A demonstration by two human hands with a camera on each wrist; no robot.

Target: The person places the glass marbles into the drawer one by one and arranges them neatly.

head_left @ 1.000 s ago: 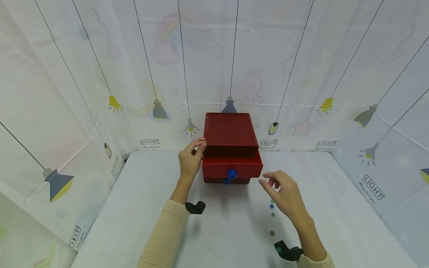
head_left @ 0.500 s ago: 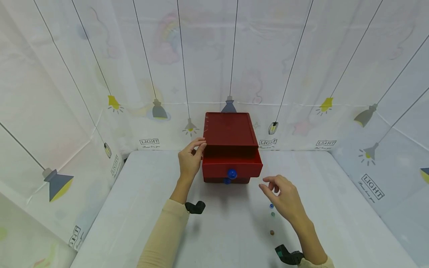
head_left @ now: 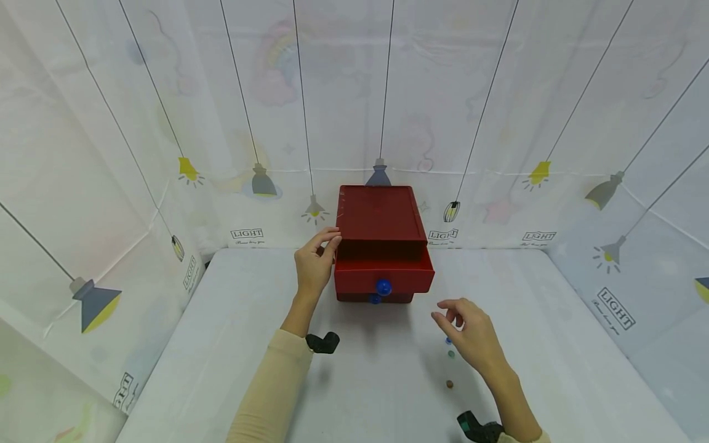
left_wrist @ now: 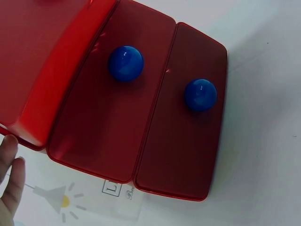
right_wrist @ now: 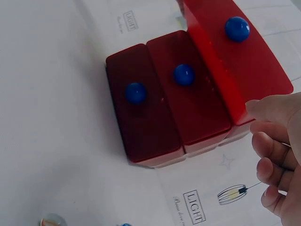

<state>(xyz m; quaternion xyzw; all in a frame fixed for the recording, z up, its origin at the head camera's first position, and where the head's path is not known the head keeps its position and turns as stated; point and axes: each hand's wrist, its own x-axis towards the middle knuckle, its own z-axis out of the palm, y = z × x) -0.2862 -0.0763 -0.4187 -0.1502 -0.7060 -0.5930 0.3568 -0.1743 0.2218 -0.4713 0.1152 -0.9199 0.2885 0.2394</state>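
Note:
A red drawer cabinet (head_left: 376, 212) with blue round knobs stands at the table's far side. Its top drawer (head_left: 360, 283) is pulled out; two lower drawers look closed in the left wrist view. My left hand (head_left: 314, 261) rests its fingertips against the cabinet's left side, near the upper front edge. My right hand (head_left: 471, 332) hovers to the right of the drawer and apart from it in the head view, fingers loosely bent, nothing visible in them. Near it on the table lie small marble-like balls: blue (head_left: 448, 340), green (head_left: 451, 354) and brown (head_left: 450, 384).
A white-covered table (head_left: 382, 375) lies beneath everything. Behind the cabinet hangs a white curtain (head_left: 343, 111) printed with lamps. In the right wrist view, a clear ball with an orange swirl (right_wrist: 53, 220) shows at the lower edge.
My right hand has drawn back from the drawer's right side, toward me. A green ball seen one second ago above the blue one is no longer visible. The left hand and drawer stay put.

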